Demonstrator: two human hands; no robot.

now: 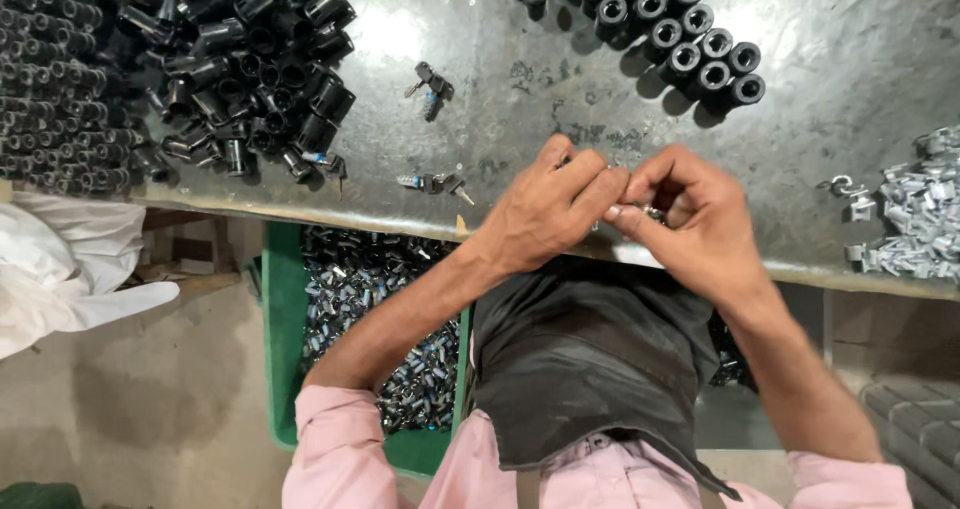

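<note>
Now 2 hands' fingers (610,184) pinched shut on mostly hidden small metal part (652,212), axis unclear.

White soft bag (60,259) at the left, low beside the table (500,29), crumpled and lumpy. Green plastic box (285,319) just beside it, under the table edge, straight walls, full of small shiny metal bits (370,289).

A small metal part (652,212) sits pinched between the fingers (610,187) of both hands, just above the near edge of the desk (500,169). Only a sliver of it shows, silvery and shiny; the rest is hidden, so its shape and tilt cannot be told.
</note>
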